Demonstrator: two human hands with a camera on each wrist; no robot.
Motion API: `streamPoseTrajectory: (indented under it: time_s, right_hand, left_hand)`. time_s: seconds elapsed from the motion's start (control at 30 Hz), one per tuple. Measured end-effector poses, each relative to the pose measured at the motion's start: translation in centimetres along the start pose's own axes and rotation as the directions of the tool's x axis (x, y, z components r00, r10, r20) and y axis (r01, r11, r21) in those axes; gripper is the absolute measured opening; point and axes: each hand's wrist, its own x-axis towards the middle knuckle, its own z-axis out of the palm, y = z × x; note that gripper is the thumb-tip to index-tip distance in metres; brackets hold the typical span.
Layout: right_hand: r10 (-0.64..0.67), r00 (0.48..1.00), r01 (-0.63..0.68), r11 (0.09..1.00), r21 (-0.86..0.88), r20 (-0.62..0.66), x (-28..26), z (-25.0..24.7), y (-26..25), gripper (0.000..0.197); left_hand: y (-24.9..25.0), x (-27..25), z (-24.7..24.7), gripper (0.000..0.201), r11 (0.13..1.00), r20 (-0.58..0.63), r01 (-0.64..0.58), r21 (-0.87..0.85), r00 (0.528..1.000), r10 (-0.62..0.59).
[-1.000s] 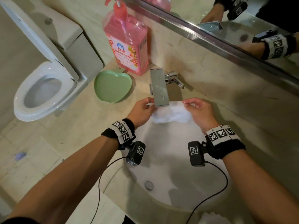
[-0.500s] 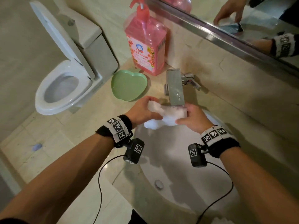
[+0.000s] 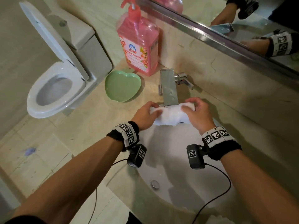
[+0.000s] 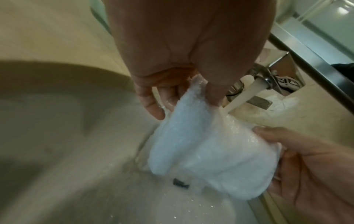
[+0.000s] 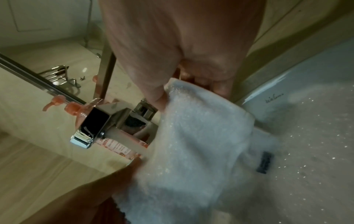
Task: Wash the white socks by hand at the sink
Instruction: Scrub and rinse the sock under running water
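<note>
- The left hand (image 3: 145, 116) is pinching one end of the white sock (image 3: 171, 115), fingers curled on the cloth.
- The right hand (image 3: 196, 113) is gripping the other end, at 3 o'clock of the left.
- The sock is hanging stretched between both hands over the sink (image 3: 169, 159), right under the faucet (image 3: 169, 88).
- Water (image 4: 243, 97) is running from the spout onto it.
- A pink soap bottle (image 3: 139, 44) is standing on the desk (image 3: 90, 120) at 11 o'clock of the faucet, a green heart-shaped dish (image 3: 123, 85) at 9 o'clock.

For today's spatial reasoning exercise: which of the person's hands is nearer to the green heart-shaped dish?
Left. The left hand grips the sock's end toward the green heart-shaped dish; the right hand grips the far end, past the faucet.
</note>
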Motion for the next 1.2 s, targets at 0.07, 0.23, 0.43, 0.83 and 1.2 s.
streamPoseTrajectory:
  time_s: [0.07,0.23,0.43,0.83,1.2]
  right_hand:
    - [-0.014,0.999,0.012,1.000,-0.028,-0.038,0.1,-0.7,0.4,0.020]
    - [0.068,0.996,-0.074,0.990,-0.124,-0.054,0.4,-1.9,1.8,0.030]
    - [0.124,0.960,-0.026,0.934,-0.357,0.253,0.2,-2.9,2.6,0.064]
    - [0.034,0.942,-0.014,0.998,-0.061,0.334,0.4,1.6,0.2,0.039]
    - [-0.051,0.922,0.083,0.994,-0.068,0.384,-0.6,4.1,-1.5,0.045]
  left_hand:
    - [0.5,0.3,0.8,0.013,0.987,-0.022,0.046,-0.153,0.999,-0.050]
    - [2.5,0.8,2.4,0.044,0.912,0.102,0.124,-0.391,0.991,-0.091]
    - [3.9,1.7,1.5,0.034,0.908,0.035,0.101,-0.406,0.995,-0.095]
    - [0.1,-0.4,-3.0,0.044,0.926,0.200,-0.095,0.364,0.980,0.022]
    - [-0.3,-0.8,-3.1,0.022,0.989,0.071,0.118,-0.085,0.991,-0.112]
